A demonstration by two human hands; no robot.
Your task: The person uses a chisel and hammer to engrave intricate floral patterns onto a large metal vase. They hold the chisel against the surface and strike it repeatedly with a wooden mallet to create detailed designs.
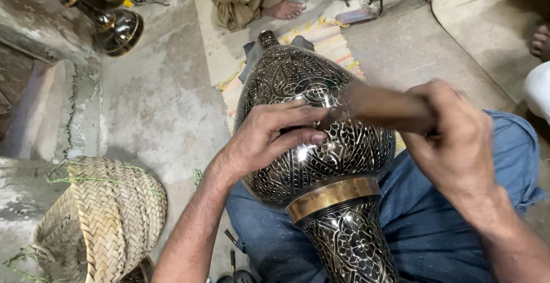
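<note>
A large dark metal vase (321,162) with fine engraved floral patterns and a brass band lies across my lap, its narrow end pointing away from me. My left hand (269,137) rests on the vase's belly, and its fingertips pinch a small tool against the surface. My right hand (452,140) grips a brown wooden mallet handle (384,108), blurred by motion, whose far end sits near my left fingertips. The small tool's tip is hidden under my fingers.
A woven straw basket (109,214) lies at the lower left. Another polished dark and brass vessel (117,28) lies at the upper left on the concrete floor. A striped mat (329,42) lies under the vase. A seated person's bare foot (283,10) shows at the top.
</note>
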